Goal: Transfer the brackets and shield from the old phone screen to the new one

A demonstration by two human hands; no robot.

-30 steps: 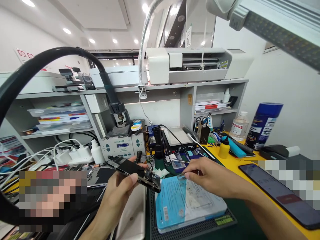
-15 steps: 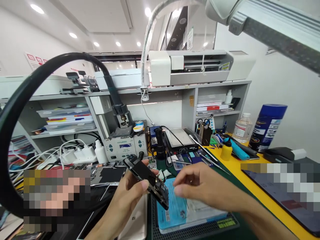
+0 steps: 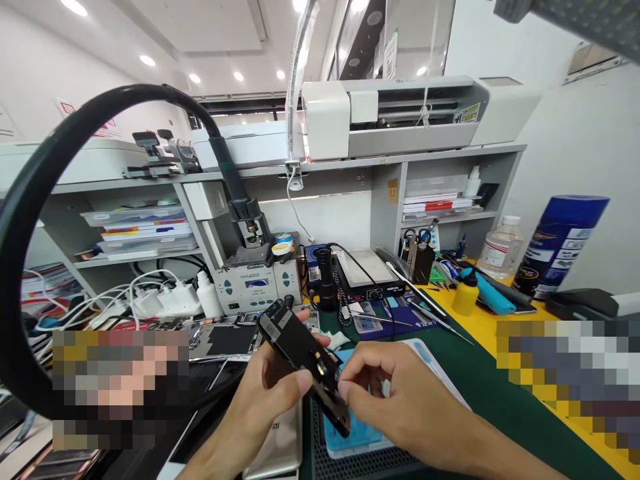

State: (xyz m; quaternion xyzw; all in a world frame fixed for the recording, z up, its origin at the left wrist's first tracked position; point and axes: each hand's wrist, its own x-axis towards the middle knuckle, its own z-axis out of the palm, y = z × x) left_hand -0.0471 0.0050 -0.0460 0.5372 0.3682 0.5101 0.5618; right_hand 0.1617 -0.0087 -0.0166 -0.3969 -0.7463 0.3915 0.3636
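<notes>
My left hand [image 3: 273, 400] grips a black opened phone body [image 3: 300, 353], held tilted with its upper end pointing away from me. My right hand [image 3: 395, 393] is closed in a pinch against the phone's lower middle; what the fingertips hold is too small to make out. Under both hands a light-blue repair pad [image 3: 357, 437] lies on a black ribbed mat [image 3: 360, 463]. A white phone back [image 3: 277, 443] lies beneath my left wrist.
A grey soldering station [image 3: 255, 287], a black hot plate [image 3: 367, 273], white chargers with cables [image 3: 150, 300], a yellow bottle [image 3: 466, 297], a clear bottle [image 3: 500, 250] and a blue can [image 3: 560, 243] stand behind. Tweezers [image 3: 425, 313] lie on the green mat. A thick black hose [image 3: 75, 133] arcs at left.
My right hand came off the blue pad and pinched onto the phone. My left hand tilted the phone more upright and drew it closer. The camera view shifted.
</notes>
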